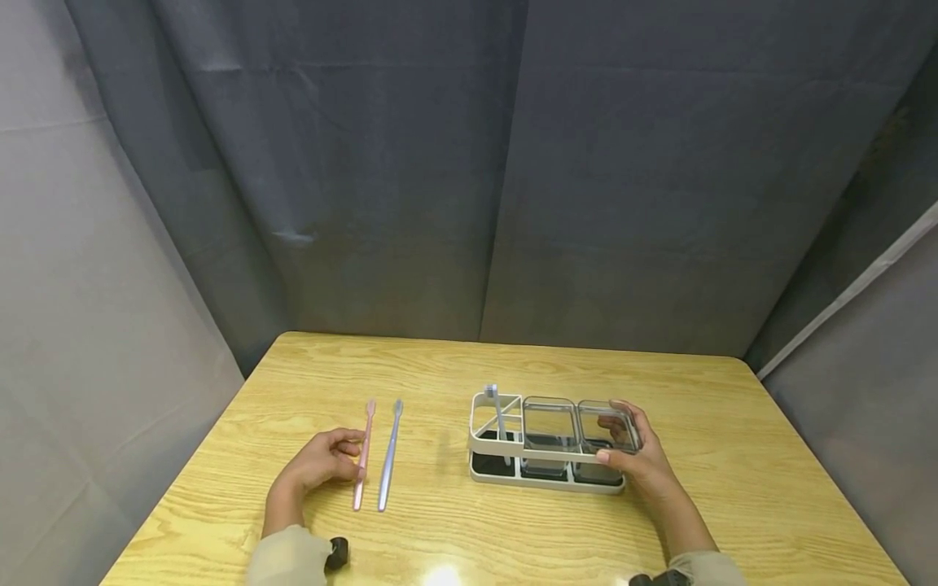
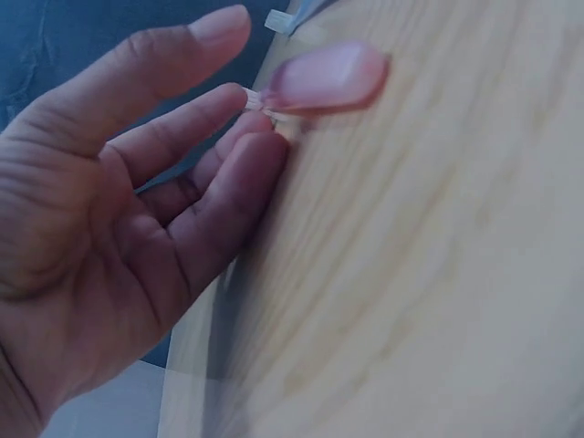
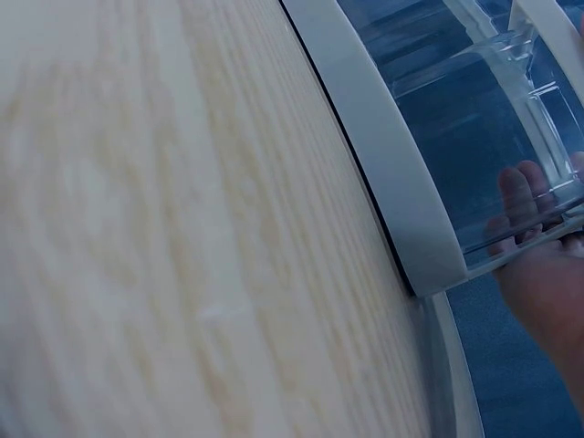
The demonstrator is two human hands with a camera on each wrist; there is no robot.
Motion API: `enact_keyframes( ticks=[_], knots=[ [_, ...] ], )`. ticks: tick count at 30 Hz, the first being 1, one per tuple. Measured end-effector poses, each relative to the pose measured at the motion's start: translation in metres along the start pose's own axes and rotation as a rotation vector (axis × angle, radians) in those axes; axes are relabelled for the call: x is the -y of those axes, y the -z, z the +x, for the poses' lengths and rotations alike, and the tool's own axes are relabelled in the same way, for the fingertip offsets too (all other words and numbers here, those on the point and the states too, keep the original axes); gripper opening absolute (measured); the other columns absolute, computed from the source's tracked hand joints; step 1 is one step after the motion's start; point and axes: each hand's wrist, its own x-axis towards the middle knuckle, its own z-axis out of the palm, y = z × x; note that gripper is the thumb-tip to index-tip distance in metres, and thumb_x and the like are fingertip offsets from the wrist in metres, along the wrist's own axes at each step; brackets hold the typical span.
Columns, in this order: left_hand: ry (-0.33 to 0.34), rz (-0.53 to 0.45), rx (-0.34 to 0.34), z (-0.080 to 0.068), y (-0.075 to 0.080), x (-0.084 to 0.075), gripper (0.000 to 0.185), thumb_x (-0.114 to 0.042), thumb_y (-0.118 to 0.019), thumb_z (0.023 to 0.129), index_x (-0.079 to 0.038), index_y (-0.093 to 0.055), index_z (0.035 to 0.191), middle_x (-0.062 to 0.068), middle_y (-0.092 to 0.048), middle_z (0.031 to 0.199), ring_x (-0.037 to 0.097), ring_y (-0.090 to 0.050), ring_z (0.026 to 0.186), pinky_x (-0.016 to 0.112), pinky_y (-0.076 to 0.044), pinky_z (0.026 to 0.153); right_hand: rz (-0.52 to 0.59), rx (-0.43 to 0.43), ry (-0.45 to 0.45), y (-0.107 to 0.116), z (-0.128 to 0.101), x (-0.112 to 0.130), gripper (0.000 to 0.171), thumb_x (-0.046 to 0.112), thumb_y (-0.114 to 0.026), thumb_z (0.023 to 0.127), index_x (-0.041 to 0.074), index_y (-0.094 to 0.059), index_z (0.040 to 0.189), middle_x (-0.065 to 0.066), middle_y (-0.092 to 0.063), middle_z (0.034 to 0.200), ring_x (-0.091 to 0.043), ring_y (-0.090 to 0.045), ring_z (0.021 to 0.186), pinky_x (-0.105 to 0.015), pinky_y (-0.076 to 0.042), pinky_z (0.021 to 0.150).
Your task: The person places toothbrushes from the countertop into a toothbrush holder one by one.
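On the table's left side lies a pink toothbrush [image 1: 368, 431]; its handle end shows in the left wrist view as a pink blur [image 2: 333, 75]. My left hand [image 1: 322, 460] is right beside it, fingertips at or near the handle, thumb apart from the fingers. A blue toothbrush [image 1: 389, 464] lies parallel, just to the right. My right hand [image 1: 645, 456] holds the right end of a white toothbrush holder [image 1: 567, 483], thumb in front and fingers behind a clear cup [image 1: 608, 419]. Another clear cup [image 1: 550, 419] fills the middle slot. In the left compartment a toothbrush [image 1: 499, 411] stands tilted.
The wooden table [image 1: 440, 537] has its far edge close to a grey curtain [image 1: 410, 203]. More curtain hangs at both sides. Bare tabletop separates the blue toothbrush from the holder.
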Motion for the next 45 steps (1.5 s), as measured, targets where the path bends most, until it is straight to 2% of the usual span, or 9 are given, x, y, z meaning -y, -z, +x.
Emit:
enact_keyframes(
  ticks=[5,11,18,26,31,37,45],
  knots=[
    [0.012,0.013,0.000,0.003,-0.001,0.002,0.072,0.002,-0.081,0.063,0.004,-0.050,0.128,0.016,-0.051,0.099,0.022,-0.052,0.079,0.032,-0.051,0.066,0.001,-0.006,-0.001,0.000,-0.001,0.000,0.081,-0.010,-0.067,0.071,0.005,-0.027,0.140,-0.026,-0.040,0.125,-0.028,-0.040,0.117,-0.022,-0.028,0.100],
    [0.022,-0.023,0.012,0.007,-0.002,0.004,0.071,0.003,-0.080,0.065,0.007,-0.048,0.128,0.016,-0.051,0.095,0.022,-0.056,0.074,0.035,-0.053,0.066,0.007,-0.012,0.009,0.000,0.000,-0.001,0.080,-0.011,-0.066,0.071,0.004,-0.027,0.139,-0.027,-0.040,0.124,-0.029,-0.040,0.117,-0.022,-0.028,0.100],
    [-0.002,-0.030,0.009,0.006,-0.003,-0.001,0.070,0.006,-0.079,0.066,0.011,-0.046,0.127,0.017,-0.051,0.090,0.020,-0.057,0.068,0.034,-0.054,0.062,0.015,-0.005,0.009,-0.001,0.001,-0.001,0.082,-0.011,-0.066,0.070,0.000,-0.024,0.140,-0.027,-0.039,0.124,-0.030,-0.041,0.117,-0.023,-0.028,0.100],
    [0.011,-0.021,-0.043,0.009,-0.007,0.003,0.067,0.010,-0.078,0.064,0.010,-0.048,0.124,0.014,-0.049,0.086,0.020,-0.055,0.066,0.035,-0.054,0.060,0.006,0.015,0.045,-0.001,0.000,0.002,0.080,-0.011,-0.066,0.071,0.000,-0.025,0.139,-0.024,-0.043,0.123,-0.025,-0.044,0.114,-0.020,-0.030,0.099],
    [0.019,-0.026,-0.053,0.009,-0.010,0.002,0.066,0.012,-0.076,0.065,0.010,-0.047,0.125,0.014,-0.049,0.086,0.021,-0.057,0.065,0.036,-0.054,0.059,0.024,0.025,0.075,-0.002,0.000,0.002,0.078,-0.013,-0.065,0.071,0.000,-0.028,0.138,-0.023,-0.044,0.121,-0.024,-0.046,0.113,-0.020,-0.031,0.099],
    [0.051,0.013,-0.075,0.008,-0.009,-0.002,0.064,0.014,-0.074,0.065,0.010,-0.049,0.123,0.014,-0.052,0.083,0.020,-0.057,0.063,0.035,-0.054,0.058,0.031,0.010,0.048,-0.002,0.001,0.002,0.078,-0.013,-0.065,0.070,0.001,-0.028,0.138,-0.026,-0.042,0.122,-0.027,-0.044,0.114,-0.021,-0.030,0.099],
    [0.055,-0.040,-0.037,0.002,-0.003,-0.007,0.063,0.013,-0.068,0.068,0.010,-0.045,0.126,0.015,-0.054,0.082,0.022,-0.056,0.062,0.036,-0.052,0.057,0.048,0.028,0.072,-0.001,0.000,-0.001,0.078,-0.013,-0.065,0.070,0.002,-0.029,0.137,-0.027,-0.042,0.122,-0.028,-0.044,0.114,-0.020,-0.030,0.099]
  ],
)
